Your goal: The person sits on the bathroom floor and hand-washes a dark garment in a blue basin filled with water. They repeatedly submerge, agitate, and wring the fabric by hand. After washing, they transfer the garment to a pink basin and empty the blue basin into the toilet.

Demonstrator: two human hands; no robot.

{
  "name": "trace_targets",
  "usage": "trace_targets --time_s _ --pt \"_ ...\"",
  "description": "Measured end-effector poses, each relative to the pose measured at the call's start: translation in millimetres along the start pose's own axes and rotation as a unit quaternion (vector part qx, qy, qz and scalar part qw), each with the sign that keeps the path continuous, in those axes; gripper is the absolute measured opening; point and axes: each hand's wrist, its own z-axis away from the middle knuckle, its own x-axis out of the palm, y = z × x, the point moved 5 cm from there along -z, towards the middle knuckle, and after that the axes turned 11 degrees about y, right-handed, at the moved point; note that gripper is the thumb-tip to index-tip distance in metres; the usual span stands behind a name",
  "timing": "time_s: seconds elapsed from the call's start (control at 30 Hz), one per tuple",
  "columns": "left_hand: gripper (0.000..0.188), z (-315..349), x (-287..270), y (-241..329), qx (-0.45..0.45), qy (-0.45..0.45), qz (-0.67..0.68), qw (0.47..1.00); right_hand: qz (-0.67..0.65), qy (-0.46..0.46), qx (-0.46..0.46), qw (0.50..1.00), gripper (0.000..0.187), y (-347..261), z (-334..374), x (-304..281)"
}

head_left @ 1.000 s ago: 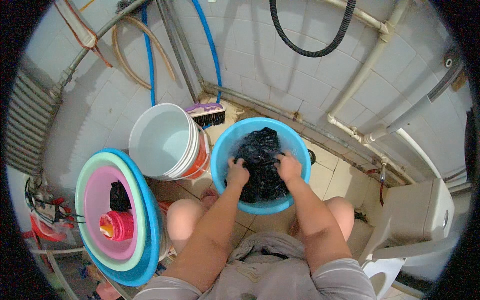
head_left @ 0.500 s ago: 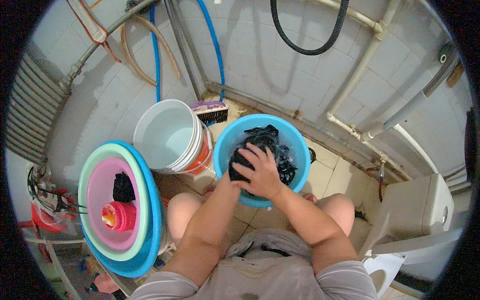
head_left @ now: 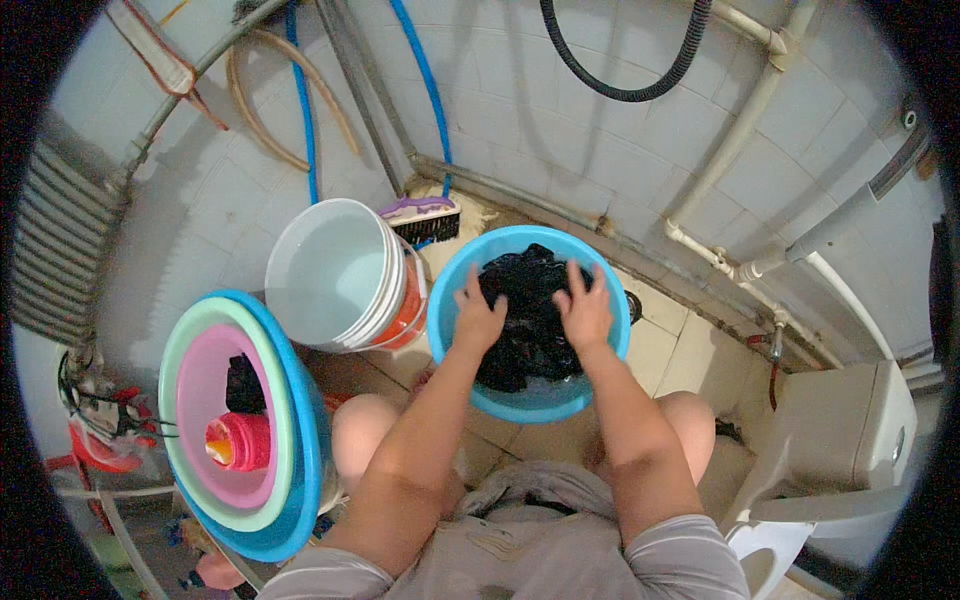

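Wet black cloth lies bunched in a round blue basin on the tiled floor before me, with some water around it. At the basin's left side my left hand is over the cloth's edge, fingers spread. Opposite it, my right hand hovers at or just above the cloth's right edge, its fingers apart and slightly blurred. Neither hand grips the cloth visibly; whether the fingertips touch it is hard to tell. Both forearms reach in between my bent knees.
A white bucket stands left of the basin, a purple-backed brush behind. Nested basins at left include a pink one holding a red-pink container and black cloth. A toilet is at right; pipes line the wall.
My hands were together, pressing on the bunched black cloth. Now they are apart at its two sides, and the cloth lies more spread out in the basin.
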Motion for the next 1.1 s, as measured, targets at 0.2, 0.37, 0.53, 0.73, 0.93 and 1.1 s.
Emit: trace_targets --time_s 0.2,0.37,0.53,0.73,0.93,1.1 --pt "0.058 20.8 43.6 -27.6 0.088 -0.206 -0.327 0.918 0.107 -0.225 -0.057 0.967 0.063 24.9 26.6 36.6" --pt "0.054 -11.5 42.4 -54.6 -0.038 -0.008 -0.065 0.997 -0.018 -0.243 -0.041 0.969 0.052 17.1 4.3 23.7" --pt "0.073 -9.8 19.5 -20.2 -0.303 -0.109 0.453 0.831 -0.253 -0.105 -0.318 0.908 0.036 -99.0 22.1 -67.1" --pt "0.045 7.1 -9.2 22.6 -0.181 -0.202 0.35 0.897 -0.348 -0.101 -0.29 0.886 0.023 -129.0 45.6 -92.2" --pt "0.036 57.2 -5.6 33.7 -0.209 -0.091 0.555 0.8 -0.314 -0.036 -0.177 0.932 0.019 -124.1 29.7 -94.2" --pt "0.037 67.5 -5.4 56.9 -0.318 -0.182 0.419 0.831 -0.204 0.003 0.022 0.979 0.029 -68.3 -32.0 -78.0"
